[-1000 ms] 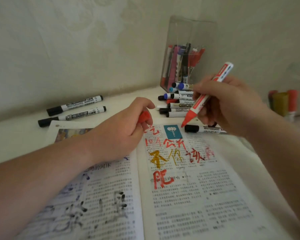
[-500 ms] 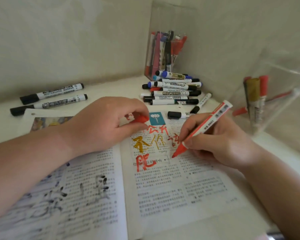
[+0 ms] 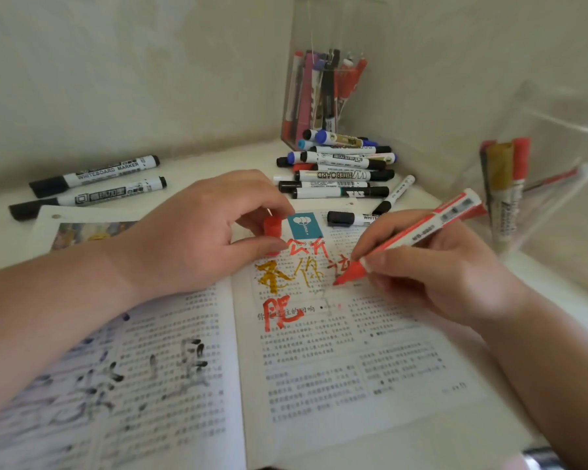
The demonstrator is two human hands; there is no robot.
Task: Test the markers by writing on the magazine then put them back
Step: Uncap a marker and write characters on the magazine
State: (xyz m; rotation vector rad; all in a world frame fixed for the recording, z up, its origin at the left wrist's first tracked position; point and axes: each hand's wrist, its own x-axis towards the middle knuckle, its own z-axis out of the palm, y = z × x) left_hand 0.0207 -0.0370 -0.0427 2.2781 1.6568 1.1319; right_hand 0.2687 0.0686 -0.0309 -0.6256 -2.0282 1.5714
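R hand grips the red marker in a writing hold. Thumb and fingers are curled round the barrel near its nib end, with the back end angled up and to the right. The nib touches the rt page of the open magazine, just beside red handwritten characters. Gold characters sit left of those, and one big red one sits lower down.

L hand rests on the magazine near the centre fold – thumb and curled fingers pinch the red cap, which is off the marker. The L page carries smeared black characters.

The magazine lies flat on a white table set in a wall corner.

- Marker pile lies behind the magazine: mixed black and blue caps, stacked roughly parallel.
- A black-capped marker lies at the magazine's top edge.
- Two black whiteboard markers lie side by side on the table, far left.
- A clear holder stands in the corner behind the pile w/ upright pens – colours partly blurred.
- A second clear container sits at right, tilted, w/ gold and red markers inside.
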